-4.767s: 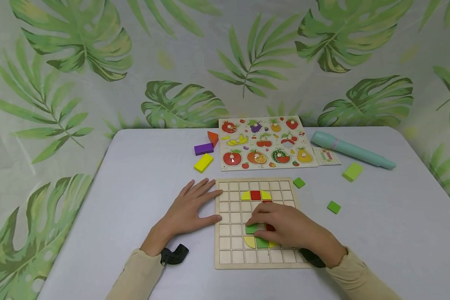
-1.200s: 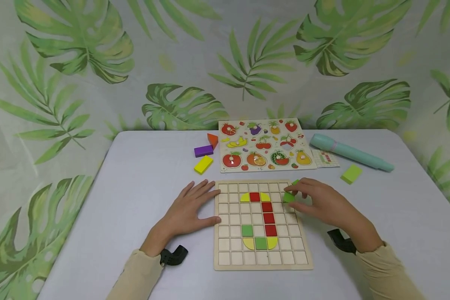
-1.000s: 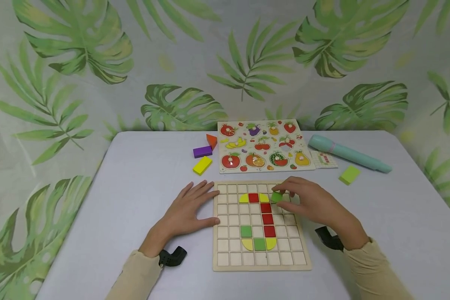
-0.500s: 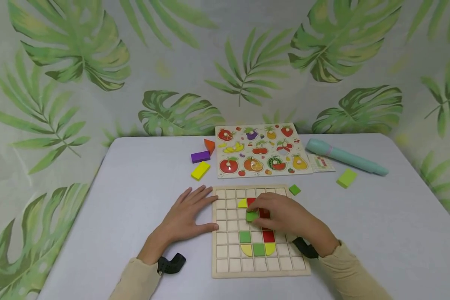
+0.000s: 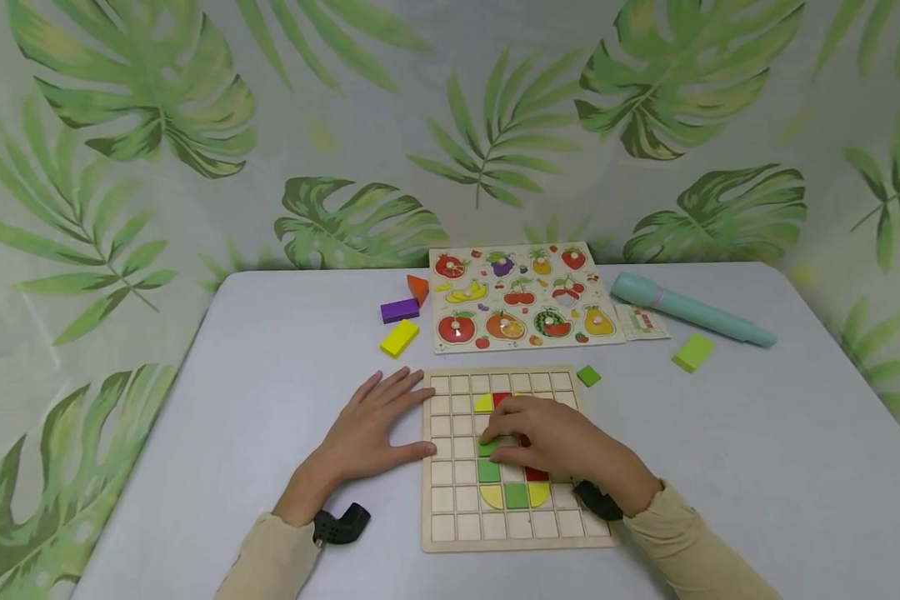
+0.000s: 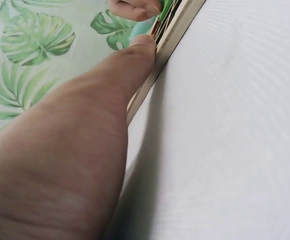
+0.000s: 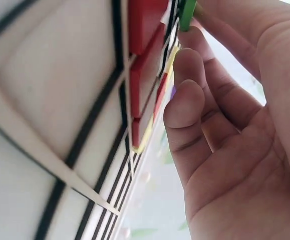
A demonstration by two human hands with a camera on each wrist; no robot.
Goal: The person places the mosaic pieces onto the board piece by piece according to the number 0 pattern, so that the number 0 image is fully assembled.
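My right hand [image 5: 551, 437] pinches a small green square tile [image 5: 487, 447] between thumb and fingers, over a cell of the wooden grid board [image 5: 521, 546]. In the right wrist view, that green tile [image 7: 187, 15] shows at the fingertips, close to the board's surface. Just below it in the head view lies another green square [image 5: 488, 472]. Yellow quarter-round pieces [image 5: 492, 497], red squares [image 5: 537, 475] and a lower green square [image 5: 517, 496] also sit in cells. The right hand hides part of this pattern. My left hand [image 5: 371, 429] lies spread, fingertips and thumb at the board's left edge.
One loose green tile [image 5: 588, 376] lies off the board's upper right corner. Behind stand a fruit puzzle board [image 5: 525, 333], a pattern card [image 5: 645, 325], a teal tube-shaped object [image 5: 690, 308] and a light green block [image 5: 693, 353]. Purple [image 5: 400, 311], yellow [image 5: 400, 337] and orange [image 5: 417, 289] blocks lie left.
A green tile entered a cell earlier. The right hand took another from right of the board, carried it left, and has lowered it toward the near green tile. The left hand stays put.
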